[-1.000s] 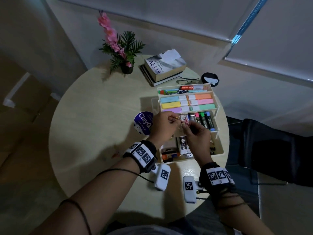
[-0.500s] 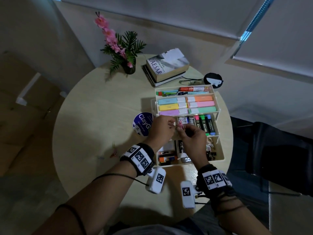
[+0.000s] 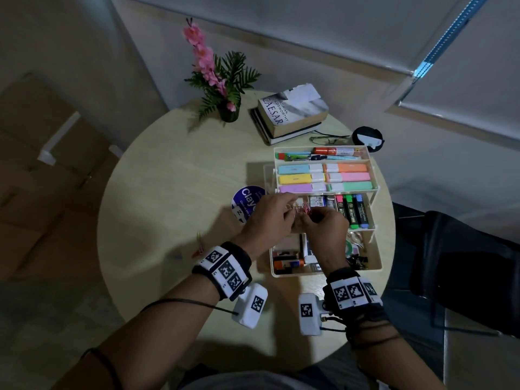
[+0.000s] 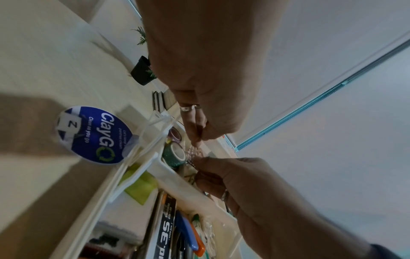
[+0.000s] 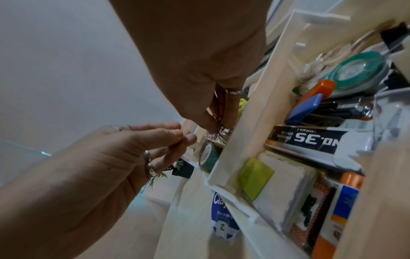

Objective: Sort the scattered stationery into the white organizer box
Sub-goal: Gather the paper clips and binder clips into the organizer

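On my round table (image 3: 157, 192) a potted plant (image 3: 222, 88) with pink flowers stands at the far edge, books (image 3: 291, 114) stacked beside it. Glasses (image 3: 327, 140) lie just behind, near a black disc (image 3: 367, 137). A blue ClayGo sticker (image 3: 244, 205) sits closer.

1. The top book (image 3: 292, 111) on the stack reads "CAESAR" down its spine, with "ADRIAN GOLDSWORTHY" beside it in small capitals.
2. The round blue sticker (image 4: 95, 135) on the table says "ClayGo" in big white letters, then "Clean as you go" under it.
3. A white tag (image 4: 71, 124) on that sticker carries a single "Z".
4. The black staple box (image 5: 310, 139) in the organizer's lower tray shows "NO.35", with "STAPLES" in smaller print.
5. The markers' brand print is too small to read.
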Demonstrator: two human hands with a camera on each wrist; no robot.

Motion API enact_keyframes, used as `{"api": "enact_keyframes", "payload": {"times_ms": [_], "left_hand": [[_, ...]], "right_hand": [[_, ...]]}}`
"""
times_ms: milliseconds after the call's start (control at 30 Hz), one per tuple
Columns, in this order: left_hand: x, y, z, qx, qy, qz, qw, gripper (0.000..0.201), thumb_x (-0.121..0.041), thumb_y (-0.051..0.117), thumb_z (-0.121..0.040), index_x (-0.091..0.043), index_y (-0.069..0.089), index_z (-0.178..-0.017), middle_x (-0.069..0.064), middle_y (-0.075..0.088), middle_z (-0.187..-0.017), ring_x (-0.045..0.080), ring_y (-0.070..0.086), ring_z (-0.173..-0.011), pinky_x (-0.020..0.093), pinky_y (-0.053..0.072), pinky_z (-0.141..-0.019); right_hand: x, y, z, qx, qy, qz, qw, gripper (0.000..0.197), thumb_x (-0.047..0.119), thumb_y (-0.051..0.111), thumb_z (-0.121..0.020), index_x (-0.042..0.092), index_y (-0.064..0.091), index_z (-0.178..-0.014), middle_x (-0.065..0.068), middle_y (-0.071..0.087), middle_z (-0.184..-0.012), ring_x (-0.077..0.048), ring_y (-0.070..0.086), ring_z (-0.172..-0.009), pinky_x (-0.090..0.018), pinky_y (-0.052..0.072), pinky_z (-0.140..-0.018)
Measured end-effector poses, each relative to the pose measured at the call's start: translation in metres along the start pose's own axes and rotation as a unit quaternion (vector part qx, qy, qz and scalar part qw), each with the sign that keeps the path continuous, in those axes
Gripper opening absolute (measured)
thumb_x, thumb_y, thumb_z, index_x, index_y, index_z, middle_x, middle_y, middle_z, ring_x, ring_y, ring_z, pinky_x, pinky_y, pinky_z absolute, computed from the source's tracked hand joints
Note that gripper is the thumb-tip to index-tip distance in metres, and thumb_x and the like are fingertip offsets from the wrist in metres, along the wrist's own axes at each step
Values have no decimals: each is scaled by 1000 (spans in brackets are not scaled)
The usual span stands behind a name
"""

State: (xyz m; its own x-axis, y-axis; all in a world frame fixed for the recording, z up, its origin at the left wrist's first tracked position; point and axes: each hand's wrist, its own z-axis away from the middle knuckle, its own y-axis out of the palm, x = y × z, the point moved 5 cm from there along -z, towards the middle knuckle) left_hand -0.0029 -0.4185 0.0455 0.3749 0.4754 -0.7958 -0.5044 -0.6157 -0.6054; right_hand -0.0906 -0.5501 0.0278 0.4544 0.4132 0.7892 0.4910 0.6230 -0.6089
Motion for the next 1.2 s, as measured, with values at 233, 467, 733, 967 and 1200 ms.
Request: {"api": "enact_keyframes", "payload": {"times_ms": [233,467,733,967,1200], "left_hand": [[25,-28,25,12,22,53,998,37,-8,68,-98,-12,67,-135,0,73,-128,9,73,-101,22,60,-88],[113,-79,77,4,-19,34,999,31,-1,67,-94,-15,73,-122,-5,73,-115,7,69,-87,28,60,-75],[209,-128,131,17,-88,-39,995,37,0,74,-88,-15,73,-121,-5,71,-111,5,66,-87,35,61,-77],[263,-125,167,121,-220,-29,968,61,-6,80,-86,-8,54,-141,18,57,-129,22,61,-94,25,47,-87],[241,-100,158,167,-144,-24,975,75,-4,80,-85,-12,45,-152,6,52,-127,18,63,-99,33,54,-91]], "right_hand": [[8,-3,11,-7,-31,39,999,9,18,78,-95,10,80,-93,5,73,-77,-2,67,-68,-23,58,-64],[9,-1,23,2,-74,96,993,20,-1,62,-99,4,78,-110,-9,79,-96,-16,67,-77,-37,62,-77],[21,11,31,-10,-121,129,984,29,0,60,-100,4,72,-126,-13,78,-111,-24,73,-93,-35,59,-83],[39,88,92,147,-140,86,975,27,0,65,-94,15,73,-115,3,73,-98,-12,69,-82,-27,56,-71],[5,180,97,219,-5,198,955,19,9,57,-99,1,70,-112,-19,75,-103,-38,71,-95,-42,57,-78]]}}
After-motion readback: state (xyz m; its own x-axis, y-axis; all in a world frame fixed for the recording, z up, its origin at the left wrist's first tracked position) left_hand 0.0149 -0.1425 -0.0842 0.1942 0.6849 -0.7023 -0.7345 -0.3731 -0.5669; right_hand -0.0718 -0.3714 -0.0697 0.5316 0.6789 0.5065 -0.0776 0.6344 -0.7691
